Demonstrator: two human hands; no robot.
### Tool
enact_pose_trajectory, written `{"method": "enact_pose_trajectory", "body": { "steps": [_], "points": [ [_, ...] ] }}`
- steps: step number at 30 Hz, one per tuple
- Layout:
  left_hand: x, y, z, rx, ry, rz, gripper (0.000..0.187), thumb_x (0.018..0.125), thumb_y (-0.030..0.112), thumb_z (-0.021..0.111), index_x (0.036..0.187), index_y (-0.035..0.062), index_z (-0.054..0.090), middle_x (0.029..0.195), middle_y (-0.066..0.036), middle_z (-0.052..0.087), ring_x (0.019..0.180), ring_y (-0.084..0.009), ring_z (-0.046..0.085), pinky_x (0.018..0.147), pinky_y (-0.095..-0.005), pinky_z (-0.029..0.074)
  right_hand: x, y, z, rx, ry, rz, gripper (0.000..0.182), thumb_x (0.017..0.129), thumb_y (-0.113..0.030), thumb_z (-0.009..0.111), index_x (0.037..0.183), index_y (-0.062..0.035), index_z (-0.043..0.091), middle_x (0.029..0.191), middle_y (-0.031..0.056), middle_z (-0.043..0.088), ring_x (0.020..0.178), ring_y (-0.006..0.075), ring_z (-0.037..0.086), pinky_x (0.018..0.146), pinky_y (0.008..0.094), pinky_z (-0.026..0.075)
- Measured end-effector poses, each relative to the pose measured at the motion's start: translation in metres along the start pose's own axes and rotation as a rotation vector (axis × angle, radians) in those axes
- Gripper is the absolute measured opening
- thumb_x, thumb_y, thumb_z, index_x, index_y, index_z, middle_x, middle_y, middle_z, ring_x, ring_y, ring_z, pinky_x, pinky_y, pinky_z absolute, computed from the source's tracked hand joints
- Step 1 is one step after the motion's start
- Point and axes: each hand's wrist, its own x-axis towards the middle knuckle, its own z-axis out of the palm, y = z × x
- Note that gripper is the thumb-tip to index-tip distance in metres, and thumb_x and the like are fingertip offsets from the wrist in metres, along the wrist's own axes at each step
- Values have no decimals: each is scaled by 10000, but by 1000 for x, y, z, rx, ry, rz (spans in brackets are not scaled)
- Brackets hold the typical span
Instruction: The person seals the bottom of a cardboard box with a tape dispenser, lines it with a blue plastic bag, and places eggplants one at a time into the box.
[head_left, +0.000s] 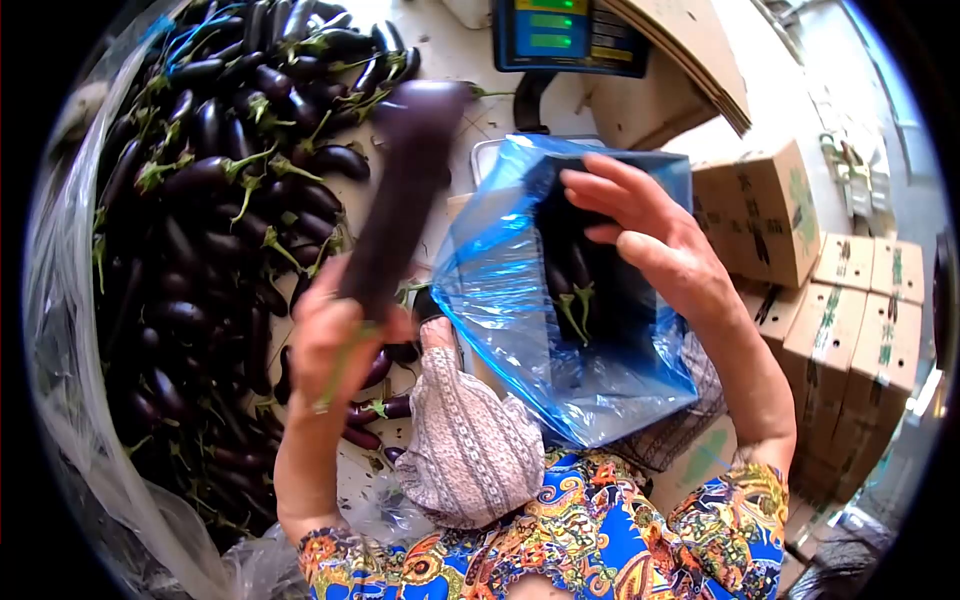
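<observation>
The left hand is gripping a long eggplant by its stem end; the right hand is clutching the blue bag's rim over the desk's middle. Keeping the mouth wide would help.

The raised eggplant is motion-blurred; the blue bag veils the eggplants inside.

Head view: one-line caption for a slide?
Left hand lifts a long eggplant from the pile; right hand holds open a blue bag of eggplants.
</observation>
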Motion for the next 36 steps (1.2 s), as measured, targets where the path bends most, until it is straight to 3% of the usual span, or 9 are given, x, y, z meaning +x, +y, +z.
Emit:
{"method": "enact_pose_trajectory", "body": {
  "steps": [3, 5, 10, 15, 20, 23, 24, 31, 36],
  "points": [
    [41, -4, 85, 219, -354, -325, 577, 950, 316, 547, 1399, -20, 414, 1181, -147, 582, 846, -201, 663, 786, -336, 528, 2, -2, 13, 506, 58, -27, 703, 906, -364, 636, 1447, -31, 335, 1402, 197, 484, 1299, 325, 488, 1075, 451, 398],
    [67, -27, 97, 588, -547, -84, 457, 1045, 324, 385, 1270, -36, 552, 1056, -104, 676, 928, -171, 661, 807, -288, 523, -14, -3, -17, 597, 69, 3, 501, 932, -208, 619, 1357, -36, 419, 1263, 159, 573, 1169, 256, 579, 1023, 404, 454],
    [105, -84, 113, 1218, -622, 272, 384, 870, 211, 646, 1197, 17, 600, 1068, -162, 655, 990, -340, 621, 869, -387, 503, -55, 2, -48, -143, 236, 245, 569, 854, -353, 721, 1301, -55, 532, 1150, 79, 600, 1062, 145, 551, 947, 293, 438],
    [129, -185, 139, 1821, -1162, 311, 487, 780, 221, 653, 1248, 116, 563, 1321, -101, 527, 1176, -313, 489, 929, -483, 437, -43, 54, -71, -422, 222, 403, 687, 914, -559, 540, 1335, -17, 498, 1209, 232, 610, 1111, 325, 600, 963, 370, 448],
    [152, -230, 133, 2101, -1276, 222, 536, 862, 229, 561, 1392, 173, 501, 1442, -73, 480, 1368, -269, 390, 1102, -473, 310, -11, 79, -62, -725, 129, 430, 661, 872, -519, 565, 1218, 42, 514, 1135, 342, 591, 1078, 463, 582, 917, 464, 466],
    [145, -258, 126, 1913, -903, 305, 475, 875, 200, 546, 1348, 163, 555, 1414, -82, 509, 1354, -266, 410, 1106, -442, 315, 6, 110, -49, -1098, 142, 476, 646, 896, -414, 584, 1289, 72, 420, 1082, 321, 597, 993, 460, 617, 861, 486, 503],
    [140, -257, 118, 1855, -911, 467, 401, 868, 167, 553, 1261, 125, 621, 1359, -107, 554, 1294, -285, 477, 1060, -430, 380, 7, 126, -42, -1171, 219, 370, 660, 883, -378, 609, 1317, 64, 379, 1015, 303, 608, 890, 464, 625, 780, 505, 520],
    [140, -230, 114, 1978, -1166, 190, 303, 830, 134, 583, 1105, 70, 695, 1154, -123, 655, 1088, -293, 605, 808, -394, 551, 29, 190, -40, -1431, 378, 34, 667, 836, -260, 659, 1336, 72, 367, 1011, 224, 595, 886, 389, 626, 737, 436, 539],
    [133, -226, 108, 1882, -1091, 331, 173, 778, 133, 633, 882, 93, 765, 1000, -107, 694, 982, -321, 625, 733, -369, 568, 31, 187, -47, -1487, 93, 306, 426, 849, -138, 583, 1219, 55, 496, 1040, 223, 621, 910, 378, 650, 777, 423, 550]
  ]
}}
